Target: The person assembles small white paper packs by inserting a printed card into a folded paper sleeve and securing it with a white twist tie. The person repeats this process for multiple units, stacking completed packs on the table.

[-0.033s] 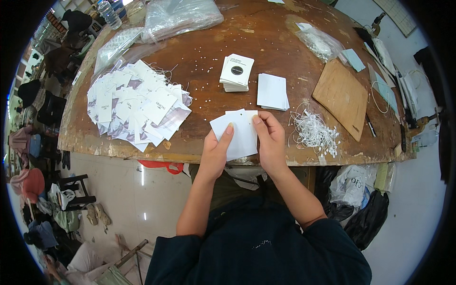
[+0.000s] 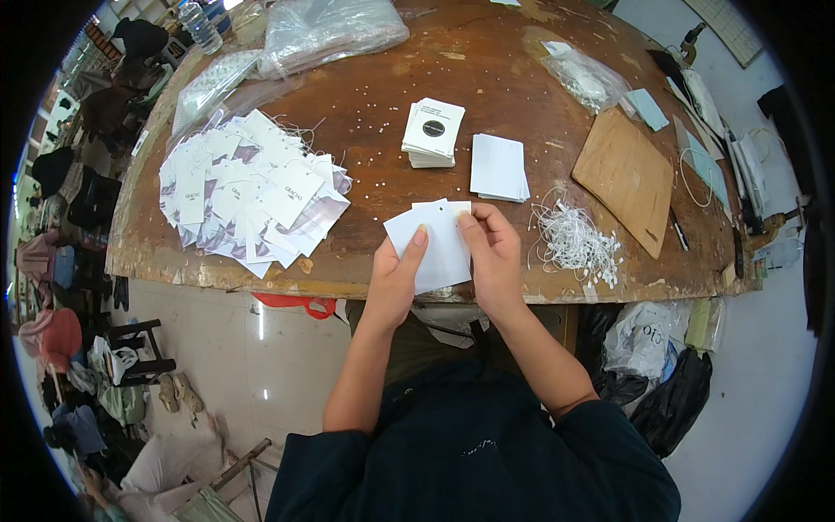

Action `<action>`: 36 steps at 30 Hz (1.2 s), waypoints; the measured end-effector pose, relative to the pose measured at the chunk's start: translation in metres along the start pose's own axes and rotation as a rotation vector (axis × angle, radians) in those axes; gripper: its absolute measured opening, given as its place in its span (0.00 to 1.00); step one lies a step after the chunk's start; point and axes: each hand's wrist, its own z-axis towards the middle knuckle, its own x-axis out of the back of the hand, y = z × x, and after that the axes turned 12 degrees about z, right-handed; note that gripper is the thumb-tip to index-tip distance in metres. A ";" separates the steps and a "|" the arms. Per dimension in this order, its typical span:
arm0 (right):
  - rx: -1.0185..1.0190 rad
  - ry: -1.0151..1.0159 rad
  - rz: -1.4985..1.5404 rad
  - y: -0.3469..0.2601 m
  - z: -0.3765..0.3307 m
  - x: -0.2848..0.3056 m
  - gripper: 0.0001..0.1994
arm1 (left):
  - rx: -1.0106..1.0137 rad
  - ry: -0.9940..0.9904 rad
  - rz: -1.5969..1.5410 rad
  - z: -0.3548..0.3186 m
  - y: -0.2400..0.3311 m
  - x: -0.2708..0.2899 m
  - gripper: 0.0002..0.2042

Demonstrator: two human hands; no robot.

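Note:
Between my two hands, just over the table's front edge, are a few white hang tags (image 2: 441, 252), slightly fanned. A small hole shows near the top of one. My left hand (image 2: 397, 277) grips their left side, thumb flat on the front. My right hand (image 2: 496, 261) pinches the upper right corner between thumb and fingers. Beyond them stand a stack of printed tags (image 2: 433, 130) with a black oval and a stack of blank white cards (image 2: 499, 168). Right of my hands lies a tangle of white tag strings (image 2: 576, 239). A wide heap of strung tags (image 2: 252, 191) spreads on the left.
A worn brown wooden table (image 2: 522, 87) carries everything. Clear plastic bags (image 2: 335, 35) lie at the back left, near a bottle (image 2: 200, 26). At right are a wooden board (image 2: 624, 178), a bag of white bits (image 2: 584, 76) and a pen (image 2: 678, 230). Small white dots are scattered about.
My right thumb has shifted very slightly left on the tags' corner. Otherwise the hands and the things on the table look the same.

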 end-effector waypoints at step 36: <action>0.308 -0.256 -1.572 -0.058 -0.037 0.096 0.13 | -0.075 0.077 0.192 0.007 -0.010 0.004 0.16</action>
